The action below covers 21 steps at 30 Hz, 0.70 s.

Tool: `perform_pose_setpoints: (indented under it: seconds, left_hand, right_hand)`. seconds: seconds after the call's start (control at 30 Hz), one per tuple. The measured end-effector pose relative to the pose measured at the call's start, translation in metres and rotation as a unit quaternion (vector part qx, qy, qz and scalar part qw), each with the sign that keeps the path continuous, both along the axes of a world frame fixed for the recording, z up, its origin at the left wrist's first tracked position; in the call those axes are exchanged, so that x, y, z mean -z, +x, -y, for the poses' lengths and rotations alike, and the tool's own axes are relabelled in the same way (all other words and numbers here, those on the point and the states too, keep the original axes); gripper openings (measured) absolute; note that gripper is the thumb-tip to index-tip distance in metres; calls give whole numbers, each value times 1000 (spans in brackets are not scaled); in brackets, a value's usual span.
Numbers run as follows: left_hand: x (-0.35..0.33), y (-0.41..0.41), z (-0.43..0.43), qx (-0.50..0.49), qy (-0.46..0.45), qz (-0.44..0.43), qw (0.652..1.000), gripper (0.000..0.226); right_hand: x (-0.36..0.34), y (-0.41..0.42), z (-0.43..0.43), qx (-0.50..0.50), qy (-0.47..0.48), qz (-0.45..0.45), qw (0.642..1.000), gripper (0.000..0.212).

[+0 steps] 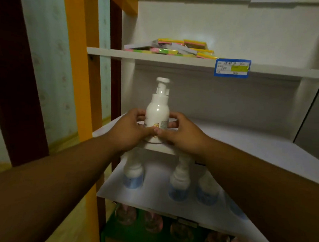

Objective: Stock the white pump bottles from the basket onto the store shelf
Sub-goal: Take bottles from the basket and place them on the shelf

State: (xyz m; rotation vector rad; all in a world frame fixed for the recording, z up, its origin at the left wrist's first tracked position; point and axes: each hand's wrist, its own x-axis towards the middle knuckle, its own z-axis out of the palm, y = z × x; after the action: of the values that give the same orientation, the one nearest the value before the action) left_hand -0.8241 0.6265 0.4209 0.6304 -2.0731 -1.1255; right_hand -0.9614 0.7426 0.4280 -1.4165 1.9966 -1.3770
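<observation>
Just left of frame centre, the left hand (129,130) and right hand (180,133) each curl fingers round the lower body of an upright white pump bottle (157,113), apparently steadying it on the middle shelf's (245,143) front edge.

— What sits by the blue price label (232,68)?
— It's stuck on the top shelf board (157,57); bright flat packets (176,47) lie just left of it.
— And below the label?
— Down-left of it, a white pump bottle (157,113) stands upright at the middle board's (245,143) front edge. Lower still, blue-labelled bottles (178,184) stand on the next board (151,195)
</observation>
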Motion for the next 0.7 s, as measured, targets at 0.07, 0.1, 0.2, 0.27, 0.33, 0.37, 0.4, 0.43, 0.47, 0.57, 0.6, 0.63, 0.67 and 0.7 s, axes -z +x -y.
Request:
perform_pose_setpoints:
  seconds: [0.07,0.1,0.2,0.27,0.33,0.37,0.4,0.43,0.47,0.57,0.6,0.63,0.67,0.7]
  left_hand:
    - [5,-6,9,-45,-41,-5,998,65]
    - [7,-9,13,-60,-52,-10,997,65]
    - [9,-13,29,-58,-45,-11,997,64]
    - [10,-11,40,-45,-41,8,998,64]
    - [10,-9,52,-53,-57,35,996,63]
    - [10,-9,59,-60,-67,52,995,62]
    - [9,-9,64,-66,-69,70,993,62]
    - [8,-10,68,-72,-59,85,992,64]
    - [7,-11,72,-75,-43,95,992,67]
    - [8,-19,78,-86,-22,102,991,68]
    - [9,-22,79,-88,-23,100,991,65]
    - [10,-25,79,-92,-22,97,991,62]
    - [11,-27,78,-98,-18,95,991,59]
    - [11,-28,78,-104,-14,94,990,58]
  right_hand:
    - [3,-2,17,-17,-20,78,997,61]
    - [4,-4,27,-25,-33,101,994,58]
    - [6,-13,54,-25,-37,90,995,49]
    - [6,-17,65,-19,-26,79,996,34]
    - [7,-20,76,-19,-24,95,995,22]
    - [7,-21,82,-19,-25,95,995,21]
    - [8,-22,87,-17,-25,89,996,23]
    - [9,-21,92,-8,-24,80,996,26]
    - [10,-22,95,5,-24,73,997,29]
    - [15,-25,101,61,-37,41,997,37]
    - [17,-26,103,73,-39,38,996,37]
    - [17,-26,102,74,-38,41,996,36]
    - [18,-26,102,71,-39,51,995,36]
    - [18,-27,102,69,-40,63,995,39]
